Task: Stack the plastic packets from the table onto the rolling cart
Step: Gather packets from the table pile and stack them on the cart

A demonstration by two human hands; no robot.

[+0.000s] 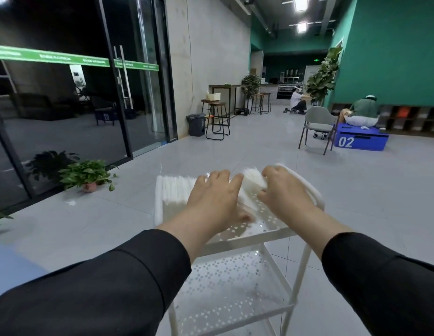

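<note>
A white rolling cart [293, 234] with perforated shelves stands right in front of me. On its top shelf at the left lies a stack of white plastic packets [173, 192]. My left hand [214, 200] rests flat on the packets near the shelf's middle, fingers spread. My right hand [284, 190] grips one white packet [253, 181] by its right end, tilted above the shelf beside the stack. The left hand hides part of the packets.
A lower cart shelf [235, 287] shows below. A blue surface edge [7, 265] is at my left. Potted plants [87, 175] sit by glass doors on the left. A chair [317, 124], a blue box [361, 139], stools [217, 120] and two people are farther off.
</note>
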